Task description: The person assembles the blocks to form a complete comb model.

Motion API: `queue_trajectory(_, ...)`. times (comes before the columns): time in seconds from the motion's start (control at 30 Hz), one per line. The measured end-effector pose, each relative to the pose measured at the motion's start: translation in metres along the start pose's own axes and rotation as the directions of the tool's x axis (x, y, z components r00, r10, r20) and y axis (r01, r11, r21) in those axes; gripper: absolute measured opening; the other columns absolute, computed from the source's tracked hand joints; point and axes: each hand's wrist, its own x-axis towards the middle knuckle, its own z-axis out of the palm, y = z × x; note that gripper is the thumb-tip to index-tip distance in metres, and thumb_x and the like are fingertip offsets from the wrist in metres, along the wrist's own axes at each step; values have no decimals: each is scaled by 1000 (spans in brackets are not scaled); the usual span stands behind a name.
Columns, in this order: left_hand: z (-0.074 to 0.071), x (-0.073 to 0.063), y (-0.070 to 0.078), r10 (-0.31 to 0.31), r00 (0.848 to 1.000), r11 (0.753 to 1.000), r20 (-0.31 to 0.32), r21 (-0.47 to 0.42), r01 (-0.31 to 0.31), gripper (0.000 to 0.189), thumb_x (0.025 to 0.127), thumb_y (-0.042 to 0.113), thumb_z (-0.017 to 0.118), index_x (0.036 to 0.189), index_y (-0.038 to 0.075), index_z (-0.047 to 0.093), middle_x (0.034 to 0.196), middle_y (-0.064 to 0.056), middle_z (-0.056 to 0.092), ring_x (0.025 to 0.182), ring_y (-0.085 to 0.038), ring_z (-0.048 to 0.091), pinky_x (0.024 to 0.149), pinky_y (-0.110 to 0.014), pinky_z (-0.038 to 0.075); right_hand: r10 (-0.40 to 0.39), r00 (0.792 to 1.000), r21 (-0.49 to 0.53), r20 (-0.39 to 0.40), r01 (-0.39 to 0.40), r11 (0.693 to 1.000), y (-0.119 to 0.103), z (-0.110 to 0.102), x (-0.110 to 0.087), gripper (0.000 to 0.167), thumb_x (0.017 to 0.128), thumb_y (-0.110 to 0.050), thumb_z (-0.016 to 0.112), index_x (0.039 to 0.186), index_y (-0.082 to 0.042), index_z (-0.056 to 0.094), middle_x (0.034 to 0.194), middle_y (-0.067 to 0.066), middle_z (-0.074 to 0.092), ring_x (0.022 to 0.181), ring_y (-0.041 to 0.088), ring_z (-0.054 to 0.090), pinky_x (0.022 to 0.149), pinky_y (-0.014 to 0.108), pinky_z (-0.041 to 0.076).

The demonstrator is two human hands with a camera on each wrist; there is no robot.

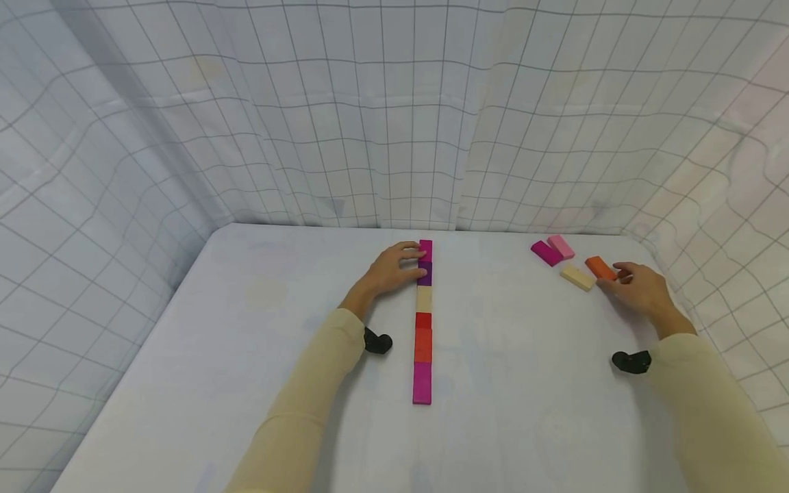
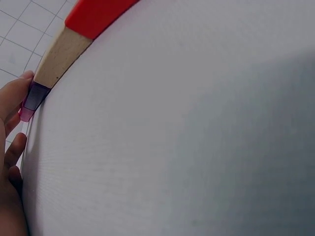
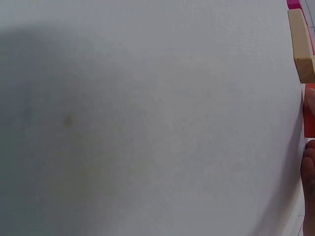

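A straight row of flat wooden blocks runs away from me down the table. At its far end lie a magenta block (image 1: 426, 245) and a purple block (image 1: 428, 279). My left hand (image 1: 392, 268) touches these two with loosely bent fingers, thumb at the purple one. Nearer follow a pale wooden block (image 1: 424, 299), a red block (image 1: 423, 320), an orange-red block (image 1: 422, 346) and another magenta block (image 1: 422, 383). At the right, my right hand (image 1: 642, 289) holds one end of an orange block (image 1: 599, 268) between thumb and fingers. The right wrist view shows that hand only partly.
Beside the orange block lie a loose pale block (image 1: 577, 277), a magenta block (image 1: 546, 253) and a pink block (image 1: 561, 246). White grid-patterned curtains (image 1: 364, 137) hang around the white table (image 1: 259, 308). Black wrist mounts (image 1: 378, 341) stick out from both sleeves.
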Motion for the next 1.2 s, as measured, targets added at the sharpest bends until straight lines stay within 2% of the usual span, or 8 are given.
queue_trajectory(0.23, 0, -1, 0, 5, 1000, 1000, -2, 3, -5, 53, 99, 33, 70, 144, 7, 62, 156, -10, 47, 148, -30, 36, 122, -47, 25, 11, 998, -5, -65, -12, 1000, 2, 7, 4, 64, 104, -39, 60, 135, 15, 51, 120, 36, 57, 109, 51, 52, 92, 63, 45)
queue_trajectory(0.4, 0, -1, 0, -4, 1000, 1000, -1, 7, 4, 53, 99, 34, 70, 144, 8, 62, 156, -10, 47, 148, -30, 35, 122, -47, 25, 23, 997, 8, -73, -22, 1000, 2, 6, 3, 60, 105, -36, 59, 135, 15, 52, 117, 35, 58, 106, 48, 52, 90, 60, 44)
queue_trajectory(0.57, 0, -1, 0, -1, 1000, 1000, -3, -4, 1, 53, 98, 33, 71, 144, 8, 62, 156, -10, 47, 148, -30, 36, 122, -46, 26, 28, 997, 11, -72, -27, 1000, 1, 2, 1, 58, 107, -34, 56, 137, 16, 49, 120, 36, 55, 107, 50, 50, 92, 63, 42)
queue_trajectory(0.7, -1, 0, 1, -2, 1000, 1000, -5, -6, 2, 53, 98, 33, 71, 144, 8, 63, 156, -9, 47, 148, -29, 36, 122, -45, 26, -3, 998, 0, -61, 3, 1000, 0, -4, 1, 56, 108, -31, 53, 137, 16, 48, 120, 36, 54, 107, 50, 50, 92, 64, 42)
queue_trajectory(0.93, 0, 1, -1, -15, 1000, 1000, 1, 3, 15, 53, 98, 33, 71, 145, 9, 62, 157, -8, 46, 148, -28, 35, 122, -45, 25, -69, 996, -10, -47, 69, 998, -5, -12, 5, 49, 108, -24, 52, 136, 16, 48, 115, 35, 55, 101, 47, 51, 83, 56, 45)
queue_trajectory(1.2, 1, 3, -3, -35, 999, 999, 16, 14, 35, 54, 99, 35, 70, 146, 11, 61, 158, -6, 45, 149, -27, 34, 122, -46, 25, -151, 988, -31, -17, 151, 988, -20, -17, 13, 48, 109, -22, 52, 137, 16, 47, 121, 41, 56, 109, 54, 53, 90, 66, 45)
